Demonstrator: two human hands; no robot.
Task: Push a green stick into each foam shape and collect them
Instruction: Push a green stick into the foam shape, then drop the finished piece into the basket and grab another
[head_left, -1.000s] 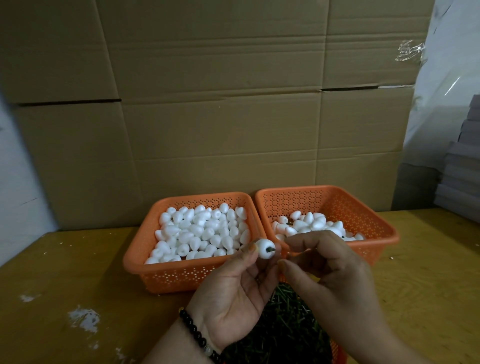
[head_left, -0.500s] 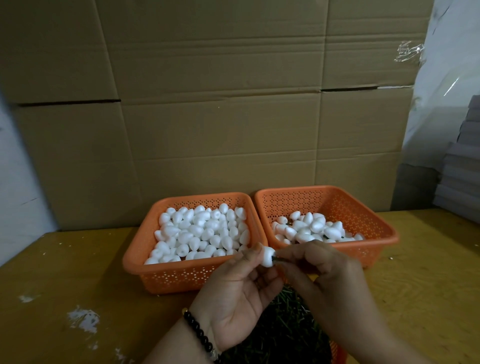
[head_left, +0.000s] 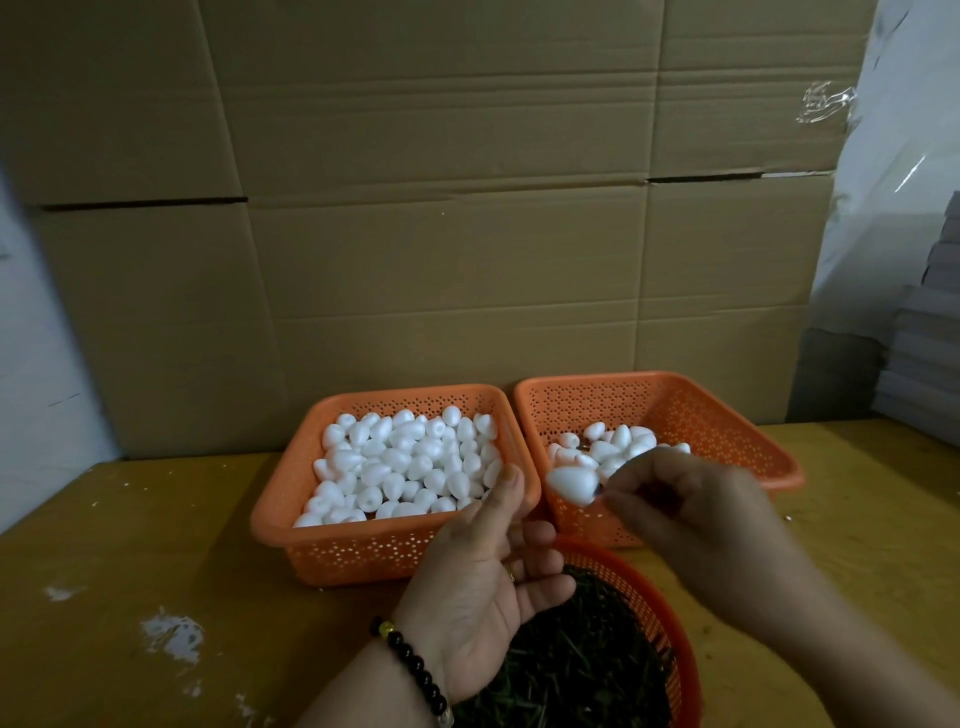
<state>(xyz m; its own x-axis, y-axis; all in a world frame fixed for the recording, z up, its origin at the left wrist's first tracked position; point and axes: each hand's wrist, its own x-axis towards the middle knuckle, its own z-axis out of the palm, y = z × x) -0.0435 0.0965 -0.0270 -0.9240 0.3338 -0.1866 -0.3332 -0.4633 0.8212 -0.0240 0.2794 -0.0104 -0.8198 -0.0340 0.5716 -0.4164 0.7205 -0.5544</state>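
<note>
A white foam shape (head_left: 571, 484) hangs in the air in front of the right orange basket (head_left: 727, 415). My right hand (head_left: 696, 514) pinches it by a short stick at its right end; the stick is mostly hidden by my fingertips. Just left of it, my left hand (head_left: 488, 577) is palm up with loosely bent fingers and holds nothing. The left orange basket (head_left: 374, 551) is full of plain foam shapes (head_left: 410, 462). Several foam shapes (head_left: 613, 447) lie in the right basket. A round orange basket (head_left: 670, 623) of green sticks (head_left: 576, 670) sits under my hands.
Both rectangular baskets stand side by side on a yellow wooden table (head_left: 130, 545) with white paint marks. Large cardboard boxes (head_left: 441, 208) form a wall right behind them. Grey stacked sheets (head_left: 924, 353) lie at the far right.
My left hand has let go of the foam shape and dropped slightly. My right hand now holds the shape alone and has carried it right, toward the right basket.
</note>
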